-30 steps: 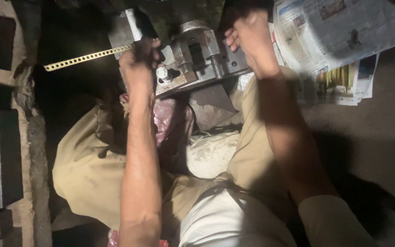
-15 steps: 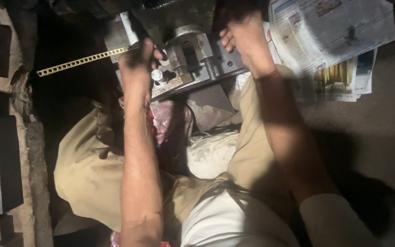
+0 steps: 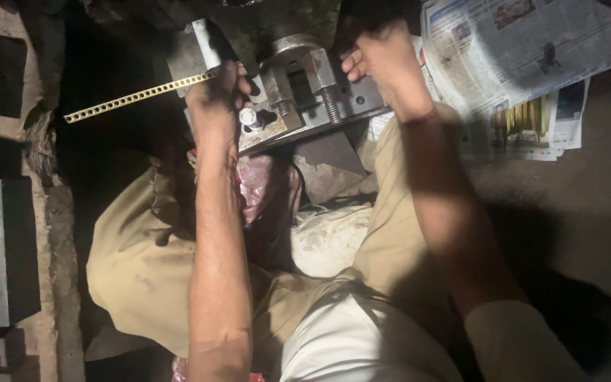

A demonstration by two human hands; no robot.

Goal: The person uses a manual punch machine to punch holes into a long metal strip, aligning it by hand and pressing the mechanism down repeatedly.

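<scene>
Brass perforated strip pinched by left hand at press; right hand gripping handle (hidden); fingers risk crushing.

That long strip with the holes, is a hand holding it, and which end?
Yes. The left hand grips the perforated metal strip at its right end, beside the metal press; the rest sticks out free to the left.

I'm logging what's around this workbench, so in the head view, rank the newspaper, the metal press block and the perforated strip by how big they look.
1. newspaper, the largest spread.
2. metal press block, partly hidden by both hands.
3. perforated strip, long but very thin, held by the left hand.
</scene>
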